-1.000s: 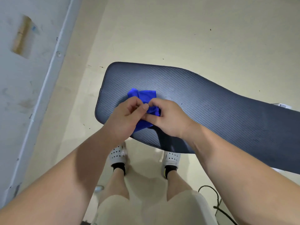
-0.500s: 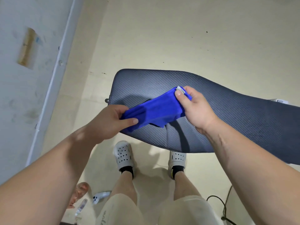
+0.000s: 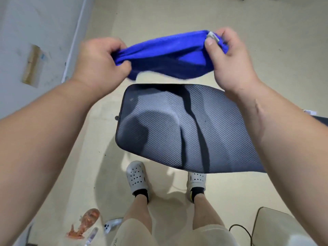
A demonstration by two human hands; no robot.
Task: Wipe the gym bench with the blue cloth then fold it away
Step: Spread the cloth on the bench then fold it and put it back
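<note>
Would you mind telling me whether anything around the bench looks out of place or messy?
Yes: an orange-red smear stains the floor at lower left, with small loose items beside it. The bench itself looks clean apart from a tiny pale speck.

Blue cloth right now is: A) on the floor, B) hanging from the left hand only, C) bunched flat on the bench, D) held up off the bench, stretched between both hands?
D: the blue cloth spans from the left hand to the right hand, each gripping an end, lifted clear of the gym bench.
</note>
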